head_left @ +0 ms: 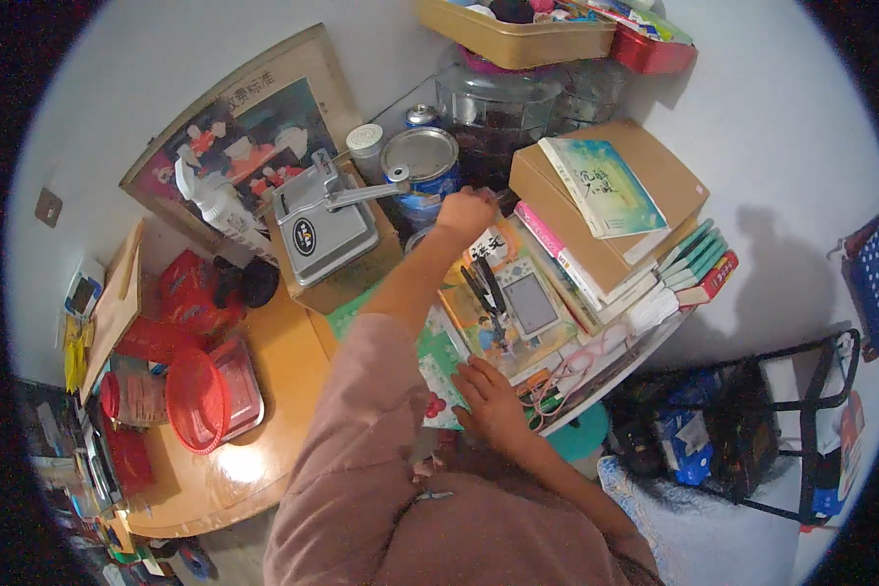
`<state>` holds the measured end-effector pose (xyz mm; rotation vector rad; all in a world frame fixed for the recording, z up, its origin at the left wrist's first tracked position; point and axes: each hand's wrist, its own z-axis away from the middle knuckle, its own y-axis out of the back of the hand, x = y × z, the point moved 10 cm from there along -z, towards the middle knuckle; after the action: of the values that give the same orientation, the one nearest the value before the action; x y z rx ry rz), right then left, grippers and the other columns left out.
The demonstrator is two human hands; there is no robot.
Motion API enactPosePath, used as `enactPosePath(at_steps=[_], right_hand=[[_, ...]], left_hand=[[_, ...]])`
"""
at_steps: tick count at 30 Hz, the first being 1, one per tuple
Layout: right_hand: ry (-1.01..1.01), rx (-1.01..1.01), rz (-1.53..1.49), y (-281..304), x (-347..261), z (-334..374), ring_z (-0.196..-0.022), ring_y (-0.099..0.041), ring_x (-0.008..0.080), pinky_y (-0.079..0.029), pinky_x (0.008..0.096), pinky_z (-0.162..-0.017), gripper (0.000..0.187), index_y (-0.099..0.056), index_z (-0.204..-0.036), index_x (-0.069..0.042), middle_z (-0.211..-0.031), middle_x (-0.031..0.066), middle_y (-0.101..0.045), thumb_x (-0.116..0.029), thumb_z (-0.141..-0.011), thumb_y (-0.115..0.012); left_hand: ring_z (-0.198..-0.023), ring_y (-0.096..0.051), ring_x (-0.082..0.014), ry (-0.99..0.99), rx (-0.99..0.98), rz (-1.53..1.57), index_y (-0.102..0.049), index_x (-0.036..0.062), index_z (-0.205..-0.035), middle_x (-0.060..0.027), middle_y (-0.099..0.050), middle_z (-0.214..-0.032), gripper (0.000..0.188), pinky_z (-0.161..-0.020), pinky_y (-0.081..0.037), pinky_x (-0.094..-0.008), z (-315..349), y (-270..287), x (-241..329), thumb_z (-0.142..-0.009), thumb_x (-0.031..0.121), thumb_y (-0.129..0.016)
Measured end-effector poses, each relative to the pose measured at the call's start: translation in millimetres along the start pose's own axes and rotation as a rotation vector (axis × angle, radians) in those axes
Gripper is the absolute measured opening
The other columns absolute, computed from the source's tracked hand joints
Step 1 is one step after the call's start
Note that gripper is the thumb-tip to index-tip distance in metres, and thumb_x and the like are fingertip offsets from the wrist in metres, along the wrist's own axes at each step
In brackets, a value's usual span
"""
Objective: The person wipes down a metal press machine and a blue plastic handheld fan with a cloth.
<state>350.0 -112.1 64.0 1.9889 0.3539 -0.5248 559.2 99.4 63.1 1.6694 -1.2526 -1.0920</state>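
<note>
The left hand point(467, 212) reaches out to the far side of the tabletop point(293, 369), its fingers curled in; what they close on, if anything, is hidden, so I cannot tell whether it grasps something. Just to the left of it stands a blue tin point(420, 161) with a metallic lid, and farther left are a white-capped jar point(365, 145) and a grey metal press point(327, 220) sitting on a cardboard box point(347, 269). Beyond that hand rises a large clear bottle point(498, 103); to its right is a brown box point(557, 186) with a green-and-yellow book point(601, 186) lying on top. The right hand point(493, 402) is loose, fingers spread and palm down, at the near edge of an illustrated book point(462, 308), which lies between the two hands; whether the fingertips touch it I cannot tell. A long black tool point(488, 291) rests over the book's middle, ahead of the right hand. A green patterned sheet point(441, 352) lies to that hand's left, partly beneath the book, while pens point(542, 391) and a pink cord point(586, 366) are just to its right. Well to the left of both hands is a red basket point(195, 400).
</note>
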Motion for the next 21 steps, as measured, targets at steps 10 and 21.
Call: enactPosePath(at_steps=[10,21], right_hand=[[-0.033,-0.006,-0.062,8,2,-3,-0.123,-0.045,0.0368,-0.041,0.0458,-0.102,0.045,-0.059,-0.111,-0.002,-0.124,0.0150,-0.054,-0.011,-0.070,-0.073],[-0.010,-0.026,-0.146,11,0,-5,-0.125,-0.044,0.0357,-0.038,0.0466,-0.102,0.038,-0.059,-0.111,-0.002,-0.124,0.0126,-0.055,-0.011,-0.075,-0.069]], left_hand=[[-0.092,-0.066,-0.0299,0.129,-0.314,0.032,-0.063,0.0012,-0.098,-0.0152,-0.065,-0.097,0.022,-0.069,-0.057,-0.0395,89,34,-25,-0.077,0.008,-0.059],[-0.087,-0.064,-0.0320,0.568,0.010,0.120,-0.059,0.0040,-0.095,-0.0134,-0.063,-0.095,0.019,-0.072,-0.055,-0.0404,148,54,-55,-0.076,0.004,-0.059]])
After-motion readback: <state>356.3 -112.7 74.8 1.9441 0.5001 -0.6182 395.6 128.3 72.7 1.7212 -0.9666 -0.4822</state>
